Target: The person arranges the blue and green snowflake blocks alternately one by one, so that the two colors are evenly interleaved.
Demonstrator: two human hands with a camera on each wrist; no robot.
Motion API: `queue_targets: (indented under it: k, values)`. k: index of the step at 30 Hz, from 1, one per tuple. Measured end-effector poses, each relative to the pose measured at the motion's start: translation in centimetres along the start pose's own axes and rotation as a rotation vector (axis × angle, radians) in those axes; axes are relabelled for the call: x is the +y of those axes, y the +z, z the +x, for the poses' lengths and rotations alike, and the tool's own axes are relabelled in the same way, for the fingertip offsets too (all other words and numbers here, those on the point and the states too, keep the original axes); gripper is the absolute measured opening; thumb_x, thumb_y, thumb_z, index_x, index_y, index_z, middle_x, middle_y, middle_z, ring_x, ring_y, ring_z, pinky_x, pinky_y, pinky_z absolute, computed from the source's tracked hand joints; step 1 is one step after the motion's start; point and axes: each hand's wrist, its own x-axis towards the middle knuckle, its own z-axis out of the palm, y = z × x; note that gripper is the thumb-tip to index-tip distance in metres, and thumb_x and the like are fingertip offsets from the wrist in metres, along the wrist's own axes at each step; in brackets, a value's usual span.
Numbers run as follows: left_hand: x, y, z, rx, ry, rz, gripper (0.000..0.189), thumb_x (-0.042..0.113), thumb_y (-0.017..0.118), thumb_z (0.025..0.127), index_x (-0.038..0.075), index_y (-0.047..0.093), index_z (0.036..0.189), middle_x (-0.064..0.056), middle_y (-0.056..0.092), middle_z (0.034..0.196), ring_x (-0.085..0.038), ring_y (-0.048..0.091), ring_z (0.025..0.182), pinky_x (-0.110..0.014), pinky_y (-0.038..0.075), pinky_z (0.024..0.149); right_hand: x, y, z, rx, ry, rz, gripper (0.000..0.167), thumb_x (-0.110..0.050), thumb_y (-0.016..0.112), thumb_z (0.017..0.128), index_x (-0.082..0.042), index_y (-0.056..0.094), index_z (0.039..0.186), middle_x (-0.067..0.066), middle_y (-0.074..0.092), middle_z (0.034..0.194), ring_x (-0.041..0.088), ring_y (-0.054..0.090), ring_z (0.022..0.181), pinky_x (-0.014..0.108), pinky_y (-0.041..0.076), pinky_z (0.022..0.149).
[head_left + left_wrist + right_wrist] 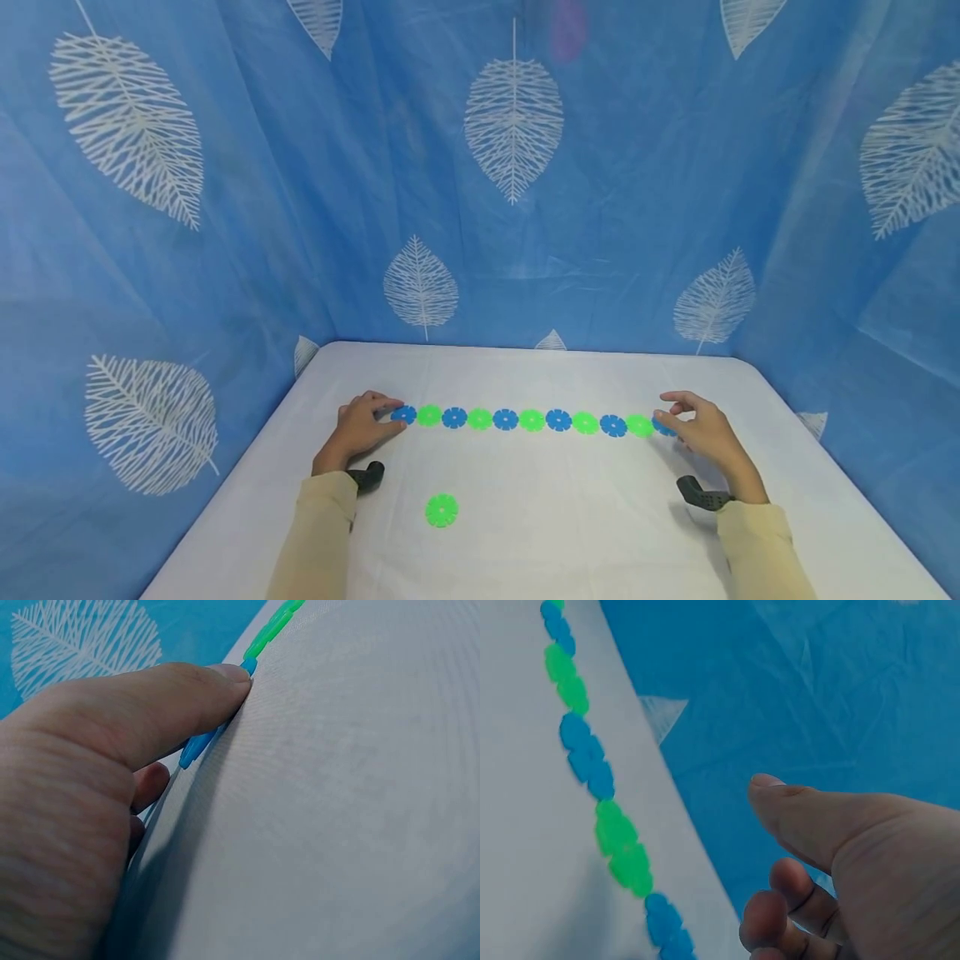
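Note:
A straight row of flat notched plastic discs, blue and green by turns, runs across the white table. At its left end my left hand (362, 427) pinches the blue disc (405, 414) between thumb and fingers. The left wrist view has the thumb (217, 682) pressed along that disc's near edge. My right hand (701, 429) hovers at the row's other end, partly hiding the last blue disc (663, 427). In the right wrist view its bent fingers stand apart from the thumb (802, 814) with nothing between them. A green disc (640, 425) adjoins the last blue one.
One loose green disc (442, 510) lies nearer the person, below the row's left part. Blue cloth (517, 250) with white leaf prints hangs behind and beside the white table (570, 517). A black camera mount is strapped to each wrist.

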Motion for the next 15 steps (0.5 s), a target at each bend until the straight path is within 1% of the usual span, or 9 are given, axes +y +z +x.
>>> queue_targets:
  k: [2, 4, 8, 11, 15]
  values:
    - [0.0, -0.1, 0.0, -0.005, -0.001, 0.001, 0.045, 0.042, 0.077, 0.084, 0.024, 0.071, 0.125, -0.008, 0.061, 0.125, -0.032, 0.052, 0.121, -0.054, 0.025, 0.101, -1.3, -0.3, -0.1, 0.016, -0.031, -0.005, 0.062, -0.044, 0.066, 0.095, -0.006, 0.051, 0.141, 0.022, 0.054, 0.122, 0.022, 0.059, 0.071, 0.031, 0.05, 0.058]
    - [-0.1, -0.2, 0.0, -0.003, 0.004, -0.001, 0.045, 0.041, 0.077, 0.084, 0.024, 0.071, 0.125, -0.008, 0.061, 0.125, -0.032, 0.052, 0.121, -0.055, 0.025, 0.101, -2.9, -0.5, -0.5, 0.029, -0.081, -0.016, 0.062, -0.047, 0.066, 0.095, -0.007, 0.052, 0.14, 0.021, 0.056, 0.12, 0.021, 0.058, 0.071, 0.031, 0.049, 0.058]
    - [-0.1, -0.3, 0.0, 0.009, 0.018, -0.002, 0.044, 0.039, 0.078, 0.084, 0.024, 0.072, 0.124, -0.008, 0.062, 0.124, -0.032, 0.053, 0.12, -0.055, 0.025, 0.101, -7.0, -0.6, -1.4, 0.042, -0.217, -0.004, 0.056, -0.043, 0.068, 0.095, -0.01, 0.055, 0.138, 0.017, 0.058, 0.115, 0.017, 0.056, 0.066, 0.03, 0.045, 0.056]
    - [-0.2, -0.1, 0.0, 0.003, 0.018, 0.006, 0.044, 0.041, 0.078, 0.084, 0.025, 0.072, 0.124, -0.007, 0.062, 0.124, -0.031, 0.053, 0.121, -0.055, 0.026, 0.101, -10.2, -0.7, -2.3, 0.031, -0.318, 0.071, 0.05, -0.035, 0.07, 0.094, -0.012, 0.057, 0.136, 0.014, 0.057, 0.112, 0.014, 0.054, 0.058, 0.029, 0.044, 0.053]
    - [-0.3, 0.1, 0.1, 0.0, 0.014, 0.007, 0.044, 0.042, 0.077, 0.084, 0.026, 0.071, 0.125, -0.007, 0.062, 0.125, -0.031, 0.053, 0.122, -0.055, 0.026, 0.101, -14.0, -1.0, -3.5, -0.014, -0.415, 0.224, 0.045, -0.027, 0.071, 0.094, -0.014, 0.057, 0.135, 0.014, 0.053, 0.111, 0.014, 0.053, 0.057, 0.028, 0.045, 0.051]
